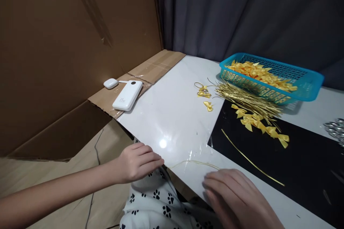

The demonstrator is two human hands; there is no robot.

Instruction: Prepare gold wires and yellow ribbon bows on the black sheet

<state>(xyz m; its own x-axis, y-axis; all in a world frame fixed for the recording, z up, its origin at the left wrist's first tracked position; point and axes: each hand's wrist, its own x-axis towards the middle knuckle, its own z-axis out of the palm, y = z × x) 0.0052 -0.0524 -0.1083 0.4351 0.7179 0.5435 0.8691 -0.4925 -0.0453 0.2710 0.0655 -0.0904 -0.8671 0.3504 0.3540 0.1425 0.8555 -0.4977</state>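
Head view: a thin gold wire (pixel 204 163) spans the gap between the two hands, just above the near edge of the white table (pixel 174 103). The left hand (pixel 141 162), at that edge, has its fingers bent and pressed together, pinching one end of the wire at the tips. The right hand (pixel 239 196) is at the other end, fingers side by side and curved downward; whether they pinch cannot be told, the contact being hidden. Beyond it, a second wire (pixel 250 161) and a row of yellow bows (pixel 259 124) lie on the black mat (pixel 303 164), near a wire bundle (pixel 244 98) and the blue basket (pixel 317 89).
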